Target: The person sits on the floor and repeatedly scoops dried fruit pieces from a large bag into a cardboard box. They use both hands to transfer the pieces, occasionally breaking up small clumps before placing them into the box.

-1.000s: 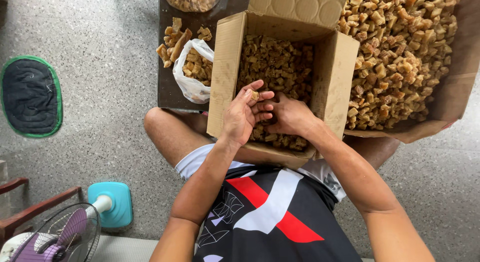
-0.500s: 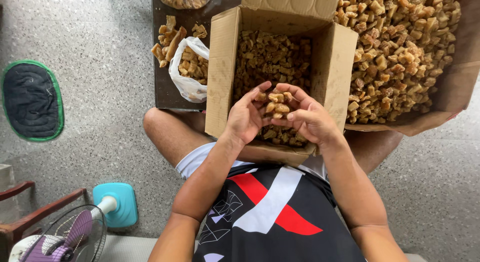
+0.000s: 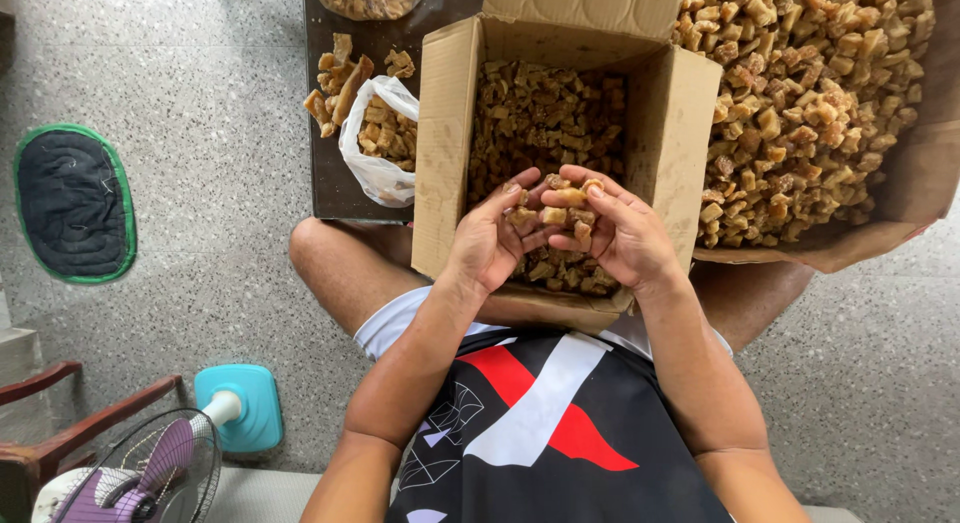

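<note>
A dark oval mat (image 3: pixel 72 203) lies at nine o'clock, a white bag (image 3: pixel 375 143) at eleven. At centre, the left hand (image 3: pixel 488 245) and right hand (image 3: pixel 625 238), both half-curled, cup brown chunks (image 3: pixel 558 211) together over the open cardboard box (image 3: pixel 445 153). A loose heap (image 3: pixel 800 93) sits at two o'clock.

Both hands (image 3: pixel 555 233) cupped together, palms inward, fingers curled, forearms converging.

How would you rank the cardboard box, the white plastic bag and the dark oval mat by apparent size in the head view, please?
1. Cardboard box, clearly largest.
2. Dark oval mat.
3. White plastic bag; it looks close to the mat, so this order is unsure.
</note>
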